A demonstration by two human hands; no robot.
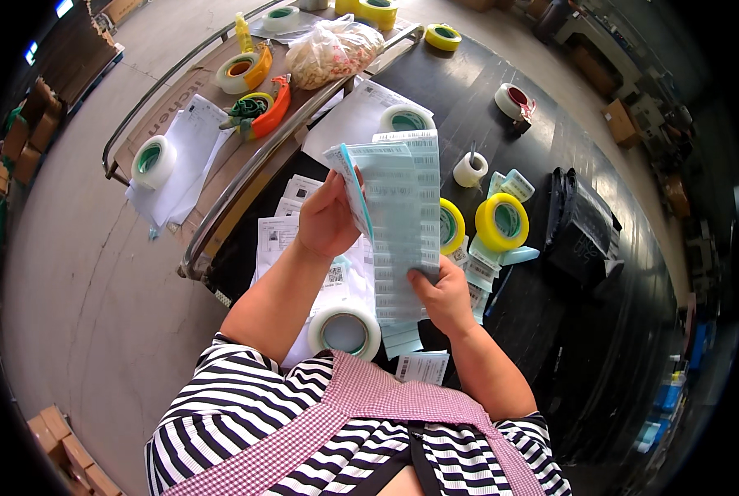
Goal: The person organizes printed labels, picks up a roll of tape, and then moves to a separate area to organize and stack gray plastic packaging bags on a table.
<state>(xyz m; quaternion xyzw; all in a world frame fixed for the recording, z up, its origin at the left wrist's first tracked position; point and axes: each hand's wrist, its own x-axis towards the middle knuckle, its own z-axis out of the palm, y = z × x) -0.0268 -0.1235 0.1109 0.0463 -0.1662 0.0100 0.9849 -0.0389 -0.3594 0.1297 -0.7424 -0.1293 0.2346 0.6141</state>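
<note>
two hands [445,299], one bunch of pale blue label sheets [398,248], and that's pretty much the whole show in the middle of the frame. the sheets are up in the air over the black table [584,347], printed with rows of what look like barcodes. left hand [328,217] is pinched on a folded section with a bright teal edge at the upper left of the bunch, right hand is clamped lower down on the long flat part, thumb across the front, and i'm guessing its fingers are behind, though the sheets hide them. as for how far along this is, i'd call it somewhere in the middle: the sheets are picked up and partly spread out, so that bit's done, but nothing in the grip is put down yet. can't tell if any labels have come off, the print is too small and the layers overlap. some loose labels [481,269] lie just right of center by the yellow tape roll [485,221], but no clue whether they're finished or waiting. printed papers [274,240] are spread out left of the sheets, with a clear tape roll [372,334] sitting on them near the bottom center. both hands are full, so as i see it, sorting out that bunch is the part that's left.
</note>
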